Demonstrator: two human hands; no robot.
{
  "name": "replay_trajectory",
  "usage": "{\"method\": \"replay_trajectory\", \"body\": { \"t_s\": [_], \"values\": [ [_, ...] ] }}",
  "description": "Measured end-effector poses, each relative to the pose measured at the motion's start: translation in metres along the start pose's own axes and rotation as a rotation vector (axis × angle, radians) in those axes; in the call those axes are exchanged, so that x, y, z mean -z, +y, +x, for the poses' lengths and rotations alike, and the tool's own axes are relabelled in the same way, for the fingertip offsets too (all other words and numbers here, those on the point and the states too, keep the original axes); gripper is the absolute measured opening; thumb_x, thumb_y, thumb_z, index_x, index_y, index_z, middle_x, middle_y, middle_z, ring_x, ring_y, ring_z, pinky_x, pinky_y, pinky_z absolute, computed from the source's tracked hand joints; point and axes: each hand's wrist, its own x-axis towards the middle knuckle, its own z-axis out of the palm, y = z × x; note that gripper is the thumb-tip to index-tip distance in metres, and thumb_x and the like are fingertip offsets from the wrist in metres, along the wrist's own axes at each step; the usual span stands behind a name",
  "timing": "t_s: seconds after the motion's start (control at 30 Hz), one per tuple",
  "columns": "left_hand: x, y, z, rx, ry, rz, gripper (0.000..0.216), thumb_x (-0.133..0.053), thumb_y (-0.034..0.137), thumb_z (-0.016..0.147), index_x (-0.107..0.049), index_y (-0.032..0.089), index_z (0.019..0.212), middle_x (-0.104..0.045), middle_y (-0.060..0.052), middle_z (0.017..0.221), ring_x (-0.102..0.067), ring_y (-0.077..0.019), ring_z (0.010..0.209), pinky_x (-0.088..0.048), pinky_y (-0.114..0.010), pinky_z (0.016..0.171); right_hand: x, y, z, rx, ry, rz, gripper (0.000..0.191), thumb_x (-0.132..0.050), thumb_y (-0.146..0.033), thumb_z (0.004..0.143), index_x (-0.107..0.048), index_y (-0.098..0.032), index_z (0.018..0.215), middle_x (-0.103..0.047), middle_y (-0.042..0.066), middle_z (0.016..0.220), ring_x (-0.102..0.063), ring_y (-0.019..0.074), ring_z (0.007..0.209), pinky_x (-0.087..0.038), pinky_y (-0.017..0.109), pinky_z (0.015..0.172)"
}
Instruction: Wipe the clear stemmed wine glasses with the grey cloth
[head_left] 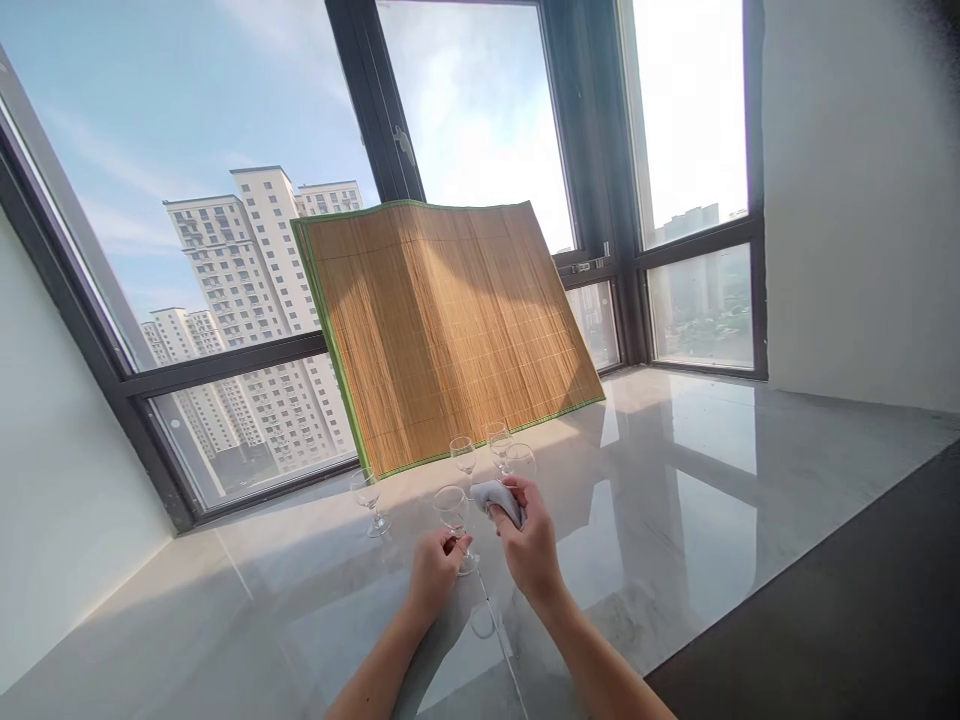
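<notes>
Head view: left hand [437, 574] pinching a wine glass [451, 506] by its stem; right hand [532, 542] pinching a bunched pale-grey cloth [496, 496].

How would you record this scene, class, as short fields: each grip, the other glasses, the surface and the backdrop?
Left grip: closed on the stem of a stemmed glass
Right grip: holding a bunched pale-grey cloth
Other glasses: four, one to the left, three farther back
Surface: glossy grey windowsill
Backdrop: green-edged bamboo mat leaning before windows; high-rise buildings outside
</notes>
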Motion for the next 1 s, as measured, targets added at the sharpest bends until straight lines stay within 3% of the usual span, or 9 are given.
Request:
{"method": "replay_trajectory", "body": {
  "t_s": [0.13, 0.23, 0.37, 0.57, 0.7, 0.8, 1.0],
  "values": [
    [-0.009, -0.008, 0.004, 0.035, -0.095, 0.001, 0.020, -0.063, 0.037, 0.072, -0.065, 0.018, 0.077, -0.057, 0.003, 0.058, -0.051, -0.0143, 0.056, -0.036, -0.025, 0.058, 0.001, -0.001, 0.002, 0.005, 0.006, 0.011, 0.028, -0.061, -0.037, 0.083, -0.058, -0.021, 0.105, -0.067, 0.005, 0.092, -0.061, 0.0174, 0.074, -0.049, 0.028, 0.063],
    [-0.009, -0.009, 0.005, 0.020, -0.085, -0.035, 0.025, -0.064, 0.031, 0.069, -0.063, 0.019, 0.091, -0.060, 0.004, 0.064, -0.055, -0.0144, 0.061, -0.040, -0.025, 0.062, 0.004, -0.003, 0.002, 0.010, 0.023, 0.005, 0.025, -0.060, -0.036, 0.084, -0.058, -0.022, 0.105, -0.067, 0.004, 0.092, -0.061, 0.0173, 0.074, -0.049, 0.028, 0.065],
    [-0.005, -0.001, 0.001, 0.036, -0.056, -0.010, 0.012, -0.061, 0.029, 0.071, -0.053, 0.020, 0.072, -0.054, 0.005, 0.062, -0.051, -0.0128, 0.060, -0.037, -0.024, 0.060, 0.008, -0.005, 0.004, 0.011, 0.083, 0.007, 0.025, -0.060, -0.037, 0.084, -0.057, -0.022, 0.105, -0.067, 0.005, 0.094, -0.062, 0.0184, 0.077, -0.050, 0.029, 0.067],
    [-0.002, 0.012, -0.007, -0.080, -0.153, 0.058, 0.027, -0.053, 0.033, 0.082, -0.061, 0.018, 0.062, -0.057, -0.002, 0.070, -0.054, -0.0158, 0.067, -0.039, -0.027, 0.064, 0.013, -0.006, 0.011, 0.003, 0.180, 0.011, 0.026, -0.061, -0.038, 0.085, -0.056, -0.021, 0.105, -0.065, 0.005, 0.093, -0.061, 0.0192, 0.080, -0.051, 0.030, 0.067],
    [0.000, 0.015, -0.008, -0.130, -0.221, 0.077, 0.024, -0.053, 0.033, 0.084, -0.072, 0.019, 0.082, -0.064, -0.005, 0.088, -0.060, -0.0198, 0.083, -0.045, -0.031, 0.077, 0.013, -0.007, 0.011, 0.001, 0.218, 0.056, 0.028, -0.061, -0.039, 0.085, -0.055, -0.022, 0.106, -0.065, 0.005, 0.095, -0.061, 0.0190, 0.080, -0.051, 0.030, 0.067],
    [0.000, 0.015, -0.007, -0.170, -0.234, 0.144, 0.028, -0.055, 0.033, 0.082, -0.073, 0.022, 0.101, -0.066, -0.008, 0.104, -0.060, -0.0228, 0.099, -0.045, -0.034, 0.091, 0.013, -0.007, 0.011, -0.006, 0.223, 0.078, 0.031, -0.061, -0.042, 0.085, -0.055, -0.022, 0.107, -0.065, 0.006, 0.095, -0.061, 0.0189, 0.079, -0.051, 0.031, 0.067],
    [-0.002, 0.013, -0.006, -0.178, -0.307, 0.310, 0.044, -0.057, 0.039, 0.082, -0.067, 0.027, 0.123, -0.059, -0.008, 0.136, -0.049, -0.0291, 0.126, -0.031, -0.047, 0.111, 0.014, -0.005, 0.011, -0.003, 0.261, 0.074, 0.037, -0.062, -0.046, 0.083, -0.053, -0.021, 0.110, -0.065, 0.006, 0.093, -0.061, 0.0189, 0.076, -0.051, 0.031, 0.067]
  ]
}}
